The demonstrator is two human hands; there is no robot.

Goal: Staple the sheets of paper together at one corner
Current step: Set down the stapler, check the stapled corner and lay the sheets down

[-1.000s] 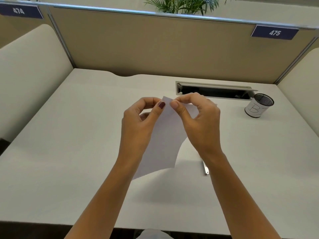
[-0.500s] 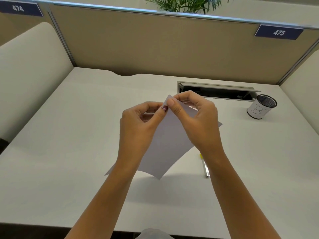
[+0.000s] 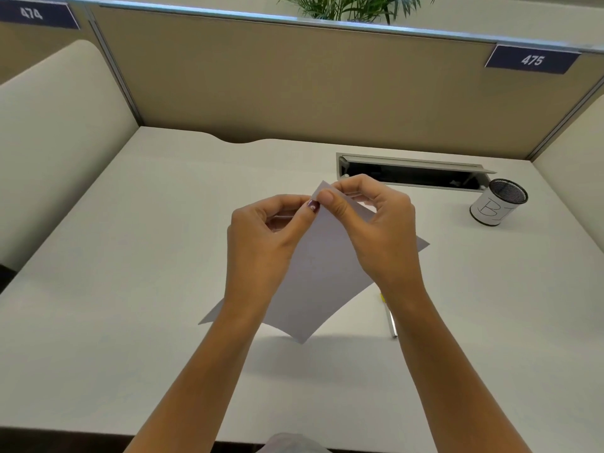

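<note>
sheets of paper [image 3: 322, 273] pinched at top corner by left hand [image 3: 264, 237] and right hand [image 3: 376, 230], raised over desk [image 3: 130, 256].

We see bright, even overhead light; the paper [image 3: 322, 273] casts a soft shadow on the desk [image 3: 130, 256]. Wide-angle bending curves the partition [image 3: 294, 76] edges.

sheets of paper [image 3: 322, 273] | white, plain | held above desk, tilted diamond-wise | top corner pinched

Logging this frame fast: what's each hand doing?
Left hand: closed, pinching the paper sheets near the top corner.
Right hand: closed, pinching that same corner.
</note>
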